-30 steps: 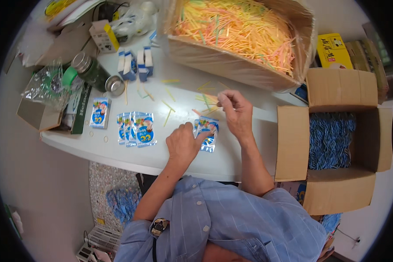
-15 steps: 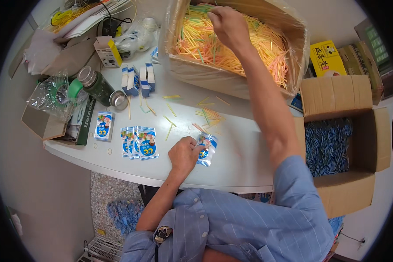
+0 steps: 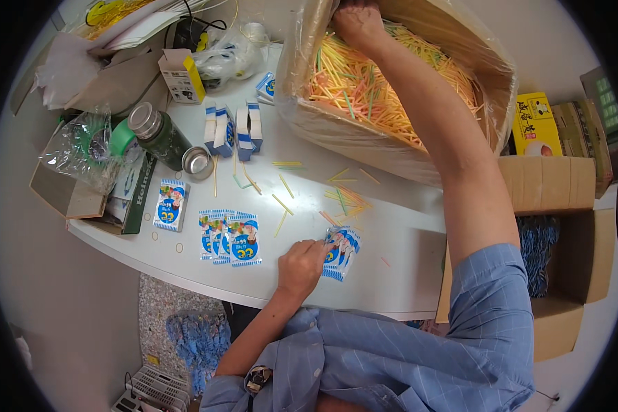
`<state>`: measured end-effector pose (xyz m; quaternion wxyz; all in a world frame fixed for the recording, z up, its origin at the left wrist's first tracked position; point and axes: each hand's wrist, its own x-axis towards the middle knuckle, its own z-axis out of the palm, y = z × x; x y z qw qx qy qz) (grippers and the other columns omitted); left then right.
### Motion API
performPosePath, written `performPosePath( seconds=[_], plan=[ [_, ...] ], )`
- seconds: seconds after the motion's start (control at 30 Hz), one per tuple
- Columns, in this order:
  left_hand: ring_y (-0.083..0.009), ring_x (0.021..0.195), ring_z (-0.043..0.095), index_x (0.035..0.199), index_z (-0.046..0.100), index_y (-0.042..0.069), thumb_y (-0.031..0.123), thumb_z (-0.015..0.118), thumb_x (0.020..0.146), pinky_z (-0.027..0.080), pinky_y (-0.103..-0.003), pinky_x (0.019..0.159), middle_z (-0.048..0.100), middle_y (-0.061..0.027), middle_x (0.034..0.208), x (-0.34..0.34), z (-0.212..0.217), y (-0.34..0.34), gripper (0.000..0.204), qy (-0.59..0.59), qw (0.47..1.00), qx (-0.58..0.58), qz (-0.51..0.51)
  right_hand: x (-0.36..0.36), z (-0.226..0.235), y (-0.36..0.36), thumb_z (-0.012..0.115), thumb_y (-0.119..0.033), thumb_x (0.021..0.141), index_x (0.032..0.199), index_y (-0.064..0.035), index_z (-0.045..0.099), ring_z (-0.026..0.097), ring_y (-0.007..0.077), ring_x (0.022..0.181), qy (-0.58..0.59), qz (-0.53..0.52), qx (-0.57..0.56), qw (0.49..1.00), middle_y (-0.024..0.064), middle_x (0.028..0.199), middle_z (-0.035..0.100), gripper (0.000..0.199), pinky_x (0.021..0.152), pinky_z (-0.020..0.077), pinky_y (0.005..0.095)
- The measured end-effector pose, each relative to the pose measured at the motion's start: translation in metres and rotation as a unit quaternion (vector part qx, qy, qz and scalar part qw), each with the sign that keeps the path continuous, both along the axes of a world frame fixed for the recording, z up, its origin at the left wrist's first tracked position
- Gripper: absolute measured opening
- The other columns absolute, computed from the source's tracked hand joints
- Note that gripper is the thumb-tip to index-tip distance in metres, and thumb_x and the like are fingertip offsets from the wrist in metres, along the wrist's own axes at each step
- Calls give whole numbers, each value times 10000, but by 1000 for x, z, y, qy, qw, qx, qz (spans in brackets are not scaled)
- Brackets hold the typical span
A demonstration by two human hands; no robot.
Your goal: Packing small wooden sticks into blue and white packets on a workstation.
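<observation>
My left hand (image 3: 302, 268) lies on the white table with its fingers closed on the left edge of a blue-and-white packet (image 3: 340, 255). Further off, my right hand (image 3: 359, 27) reaches deep into a large plastic-lined carton (image 3: 364, 142), at its far left side. This carton is heaped with thin yellow, orange, pink and green sticks (image 3: 419, 75). The right fingertips are hidden at the picture's upper edge. Just beyond the held packet lies a loose pile of such sticks (image 3: 350, 199). Several overlapping packets (image 3: 243, 239) rest left of my left hand.
Another packet stack (image 3: 170, 204) lies farther left. Behind it stand a dark green flask (image 3: 163, 141), its metal cup (image 3: 197, 163) and blue-and-white bundles (image 3: 220, 130). An open carton (image 3: 563, 323) of blue wrappers (image 3: 537, 254) is at right. Rubber bands (image 3: 179, 247) lie near the left edge.
My right hand has gone farther toward the carton's far left corner. My left hand stays at the packet. The whole view has shifted slightly.
</observation>
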<state>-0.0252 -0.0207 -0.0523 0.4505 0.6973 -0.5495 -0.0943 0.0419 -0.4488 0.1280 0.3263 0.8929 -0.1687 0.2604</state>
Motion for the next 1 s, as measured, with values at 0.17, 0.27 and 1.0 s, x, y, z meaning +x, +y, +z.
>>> performPosePath(
  seconds=[0.17,0.27,1.0],
  plan=[
    [-250,703,671,904,725,26,140,766,831,538,-355,587,697,-96,798,0,22,-1,142,-53,998,18,-22,-6,15,-23,566,-164,862,876,-79,749,713,276,829,103,-133,23,985,140,851,726,202,673,529,438],
    [-261,709,669,880,729,28,120,763,829,542,-358,607,700,-102,798,6,34,5,111,-63,998,15,-14,-19,13,-37,531,-152,887,888,-46,731,694,324,870,71,-126,135,980,201,875,707,227,724,519,469],
    [-35,754,598,1028,668,21,255,572,1036,484,-191,667,672,-14,850,49,146,-43,253,524,849,-6,-69,-134,-31,248,569,-210,1008,1046,-32,621,671,193,820,120,171,940,271,84,878,656,189,686,564,319]
  ],
)
